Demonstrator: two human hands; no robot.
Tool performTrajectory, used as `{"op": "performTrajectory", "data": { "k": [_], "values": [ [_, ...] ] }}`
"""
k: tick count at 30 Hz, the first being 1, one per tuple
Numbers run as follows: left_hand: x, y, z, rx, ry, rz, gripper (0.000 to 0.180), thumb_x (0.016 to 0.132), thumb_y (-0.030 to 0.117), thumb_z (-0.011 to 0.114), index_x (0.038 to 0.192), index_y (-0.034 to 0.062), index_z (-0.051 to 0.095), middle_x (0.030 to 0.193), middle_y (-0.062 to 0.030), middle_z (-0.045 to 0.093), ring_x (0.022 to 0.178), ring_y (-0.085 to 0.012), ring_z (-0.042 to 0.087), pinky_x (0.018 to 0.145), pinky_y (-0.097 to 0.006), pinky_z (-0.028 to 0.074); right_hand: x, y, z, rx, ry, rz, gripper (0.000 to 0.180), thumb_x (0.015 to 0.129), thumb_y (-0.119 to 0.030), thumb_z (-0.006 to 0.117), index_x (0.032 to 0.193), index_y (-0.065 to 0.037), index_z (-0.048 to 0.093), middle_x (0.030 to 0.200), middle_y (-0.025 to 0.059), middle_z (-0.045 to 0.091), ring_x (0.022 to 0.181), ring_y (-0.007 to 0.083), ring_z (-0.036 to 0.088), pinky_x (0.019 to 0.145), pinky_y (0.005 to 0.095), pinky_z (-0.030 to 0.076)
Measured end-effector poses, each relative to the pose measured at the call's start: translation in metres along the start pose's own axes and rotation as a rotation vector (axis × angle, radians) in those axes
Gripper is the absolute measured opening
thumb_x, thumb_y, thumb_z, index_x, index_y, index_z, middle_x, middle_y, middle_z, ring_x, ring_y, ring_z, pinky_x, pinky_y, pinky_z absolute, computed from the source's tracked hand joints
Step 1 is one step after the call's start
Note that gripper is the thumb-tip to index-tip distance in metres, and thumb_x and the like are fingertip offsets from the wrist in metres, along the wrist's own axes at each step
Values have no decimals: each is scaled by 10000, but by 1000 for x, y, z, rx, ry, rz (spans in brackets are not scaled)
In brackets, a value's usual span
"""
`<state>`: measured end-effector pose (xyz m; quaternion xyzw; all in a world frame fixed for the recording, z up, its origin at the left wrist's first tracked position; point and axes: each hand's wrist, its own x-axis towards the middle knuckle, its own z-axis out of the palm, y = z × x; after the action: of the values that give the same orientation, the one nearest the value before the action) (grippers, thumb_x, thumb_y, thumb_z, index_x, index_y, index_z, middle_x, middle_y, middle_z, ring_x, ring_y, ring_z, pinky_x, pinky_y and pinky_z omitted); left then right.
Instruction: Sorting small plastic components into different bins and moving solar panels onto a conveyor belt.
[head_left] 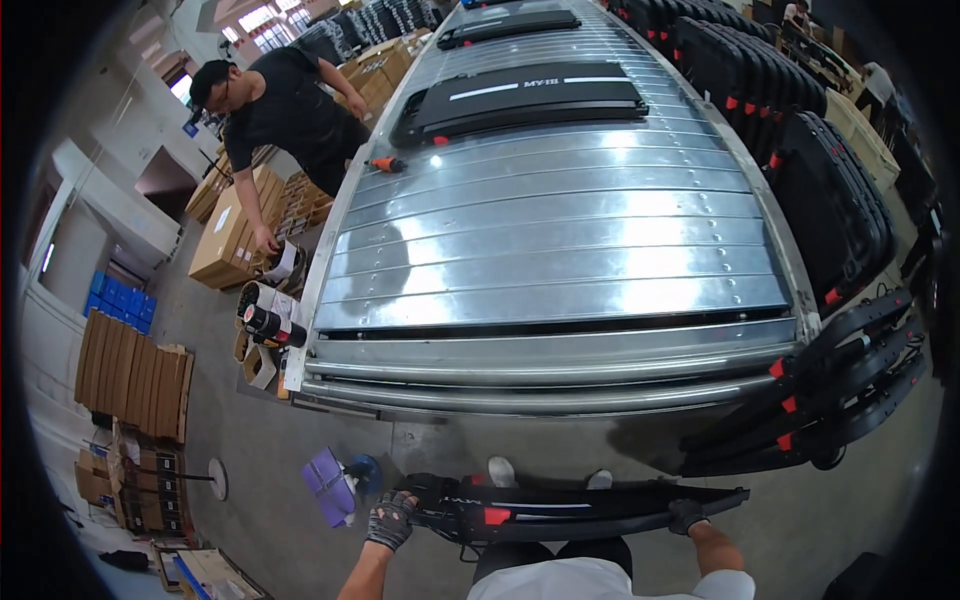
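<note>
A long black panel [580, 510] with a red tab is held level, near the person's body, just before the near end of the metal roller conveyor surface [560, 250]. The left hand [390, 520], gloved, is closed in a grip around the panel's left end; the right hand [688, 516], also gloved, is closed in a grip on the panel's right part. Right of the conveyor surface, similar black panels [830, 400] are stacked. On the conveyor surface, farther along, a flat black unit [520, 100] is carried. Left of the conveyor surface, a person [285, 110] is bent over cardboard boxes [235, 235].
</note>
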<state>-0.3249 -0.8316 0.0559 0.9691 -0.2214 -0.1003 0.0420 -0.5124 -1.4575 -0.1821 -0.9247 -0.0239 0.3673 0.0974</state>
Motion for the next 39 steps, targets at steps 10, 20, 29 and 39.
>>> {"op": "performTrajectory", "data": {
  "k": [10,20,29,39],
  "values": [
    [40,-249,-127,64,23,-208,225,750,74,584,970,117,568,935,-126,603,913,-333,588,730,-431,464,-47,-231,-327,-49,28,-102,337,655,-383,653,805,-82,669,802,141,670,777,339,653,715,436,520],
    [247,-344,-307,-13,-203,-328,359,693,36,600,1050,64,627,1004,-202,637,985,-351,605,836,-355,476,41,-265,-640,-180,292,-196,817,636,-790,573,770,14,619,714,244,613,764,399,634,706,446,491],
    [382,-202,-196,-381,784,247,290,833,111,544,1115,48,573,923,-208,644,835,-363,627,730,-425,498,263,-201,-568,-28,1278,-156,465,773,-105,643,1209,-37,497,1248,192,501,1190,388,448,967,463,385],
    [125,-32,67,-1623,-226,-819,617,882,469,600,1245,-19,497,1129,-118,614,1062,-216,576,898,-353,460,79,-217,-250,1810,233,610,614,865,-651,465,924,-50,572,655,71,612,645,230,646,560,345,490]
  ]
}}
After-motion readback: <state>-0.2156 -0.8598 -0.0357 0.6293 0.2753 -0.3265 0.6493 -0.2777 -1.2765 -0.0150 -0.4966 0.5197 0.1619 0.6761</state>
